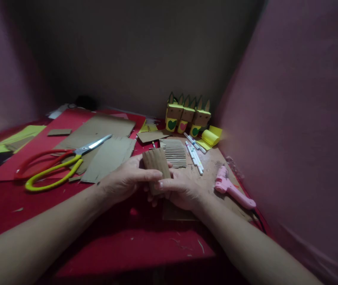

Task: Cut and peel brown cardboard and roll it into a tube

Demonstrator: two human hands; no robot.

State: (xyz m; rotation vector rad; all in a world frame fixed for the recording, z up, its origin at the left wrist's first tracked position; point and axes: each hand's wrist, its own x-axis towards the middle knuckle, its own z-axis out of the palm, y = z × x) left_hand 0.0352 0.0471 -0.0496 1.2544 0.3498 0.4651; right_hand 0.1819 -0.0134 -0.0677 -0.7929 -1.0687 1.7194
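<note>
A small brown piece of cardboard [154,160] is held up between both hands over the front of the table. My left hand [127,176] grips its left side, thumb lying across its face. From the right, my right hand [182,188] pinches the lower part, its thumb close to the other thumb. Fingers behind the piece are partly hidden. Just beyond it lies a ridged sheet of corrugated cardboard [174,153]. To the left, large scissors [67,158] with red and yellow handles rest on cardboard sheets [109,158].
A pink glue gun [231,188] lies at the right on a brown board [213,164]. Several markers [195,157] are near a yellow paper roll [210,136]. Three cardboard figures with pointed ears [188,114] stand at the back. Red paper [11,168] covers the left; walls enclose the back and right.
</note>
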